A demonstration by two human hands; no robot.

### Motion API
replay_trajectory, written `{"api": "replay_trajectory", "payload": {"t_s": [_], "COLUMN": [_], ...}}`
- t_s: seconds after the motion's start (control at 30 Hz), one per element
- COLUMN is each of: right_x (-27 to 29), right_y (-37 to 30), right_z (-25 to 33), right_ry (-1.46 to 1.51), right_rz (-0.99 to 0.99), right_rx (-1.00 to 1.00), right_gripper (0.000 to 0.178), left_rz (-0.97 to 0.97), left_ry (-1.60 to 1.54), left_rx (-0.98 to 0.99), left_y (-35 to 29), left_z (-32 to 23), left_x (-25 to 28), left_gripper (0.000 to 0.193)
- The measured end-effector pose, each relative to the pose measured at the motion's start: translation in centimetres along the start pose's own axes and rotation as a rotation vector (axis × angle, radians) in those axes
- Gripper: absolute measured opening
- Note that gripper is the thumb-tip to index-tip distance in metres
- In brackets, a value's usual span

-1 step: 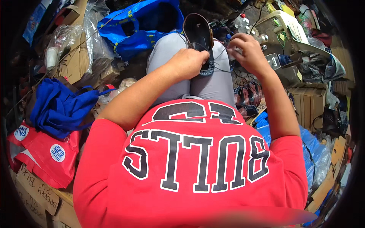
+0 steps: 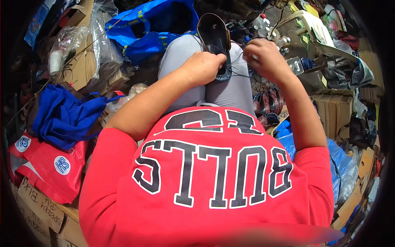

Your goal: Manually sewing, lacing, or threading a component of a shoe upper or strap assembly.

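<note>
A dark shoe (image 2: 214, 35) with a brown rim lies lengthwise over my knees, its opening facing up. Its near end shows a ridged, stitched-looking edge (image 2: 224, 75). My left hand (image 2: 207, 65) is closed on the left side of the shoe, its fingertips pressed at the inner edge. Thin dark thread (image 2: 239, 65) runs loosely from the shoe across my right thigh. To the right of the shoe, my right hand (image 2: 266, 58) is raised with curled fingers, slightly blurred. A strand leads to these fingers, but the grip point itself is hard to see.
A blue bag (image 2: 123, 43) gapes open beyond my left knee. Several plastic bottles (image 2: 263, 26) and a pale plastic chair (image 2: 314, 31) stand at the far right. Blue cloth (image 2: 68, 117) and a red bag (image 2: 61, 181) lie left, cardboard boxes (image 2: 335, 113) right.
My right hand has shifted slightly left and down, and its fingers are more curled and blurred. My left hand and the shoe have hardly moved.
</note>
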State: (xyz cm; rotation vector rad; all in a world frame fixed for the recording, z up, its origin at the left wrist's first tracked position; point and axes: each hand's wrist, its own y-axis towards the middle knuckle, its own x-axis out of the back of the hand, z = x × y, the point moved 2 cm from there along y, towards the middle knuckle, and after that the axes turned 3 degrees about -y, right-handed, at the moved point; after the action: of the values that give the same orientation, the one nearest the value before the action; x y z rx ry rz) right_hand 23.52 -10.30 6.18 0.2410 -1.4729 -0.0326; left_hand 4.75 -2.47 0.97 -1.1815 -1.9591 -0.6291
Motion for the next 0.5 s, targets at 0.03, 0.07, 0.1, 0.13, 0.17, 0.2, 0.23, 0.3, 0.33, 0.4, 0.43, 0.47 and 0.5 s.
{"api": "replay_trajectory", "payload": {"t_s": [0.03,0.07,0.1,0.13,0.17,0.2,0.23,0.3,0.33,0.4,0.43,0.47,0.5], "right_x": [0.6,-0.2,-0.4,-1.2,-1.9,-2.1,-2.1,-2.5,-2.9,-3.1,-3.0,-2.8,-2.5], "right_y": [0.7,0.8,0.8,1.0,1.1,1.1,1.0,0.3,-0.4,-2.4,-3.6,-4.6,-5.6], "right_z": [1.8,2.7,3.7,4.0,4.0,3.8,3.5,2.2,1.0,-2.0,-3.6,-5.0,-6.5], "right_ry": [-0.034,-0.166,-0.199,-0.190,-0.181,-0.180,-0.108,-0.037,-0.032,-0.063,-0.097,0.101,0.294], "right_rz": [0.201,0.231,0.308,0.355,0.401,0.403,0.382,0.361,0.286,0.254,0.295,0.311,0.325], "right_rx": [0.161,0.242,0.253,0.242,0.232,0.239,0.258,0.280,0.277,0.152,0.033,-0.177,-0.389], "right_gripper": [0.006,0.006,0.009,0.011,0.013,0.013,0.013,0.014,0.013,0.009,0.007,0.006,0.007], "left_rz": [0.000,-0.016,-0.032,-0.034,-0.015,0.003,0.000,0.027,0.015,-0.041,-0.087,-0.152,-0.220], "left_ry": [-0.001,-0.008,-0.015,-0.014,0.009,0.029,0.029,0.214,0.262,0.317,0.327,0.288,0.243], "left_rx": [0.002,-0.025,-0.049,-0.048,-0.085,-0.118,-0.110,-0.179,-0.181,-0.141,-0.096,-0.044,0.005], "left_y": [-0.1,0.0,-0.1,-0.1,-0.1,-0.2,-0.6,-1.9,-2.9,-5.9,-7.5,-9.1,-9.9], "left_z": [0.3,0.5,0.5,0.7,0.7,0.7,0.7,0.8,1.4,3.4,4.3,5.5,6.0], "left_x": [-0.2,-0.4,-0.3,-0.1,0.0,0.1,0.3,0.9,1.5,3.5,5.1,6.3,7.2], "left_gripper": [0.008,0.009,0.009,0.009,0.009,0.010,0.010,0.014,0.014,0.014,0.014,0.011,0.008]}}
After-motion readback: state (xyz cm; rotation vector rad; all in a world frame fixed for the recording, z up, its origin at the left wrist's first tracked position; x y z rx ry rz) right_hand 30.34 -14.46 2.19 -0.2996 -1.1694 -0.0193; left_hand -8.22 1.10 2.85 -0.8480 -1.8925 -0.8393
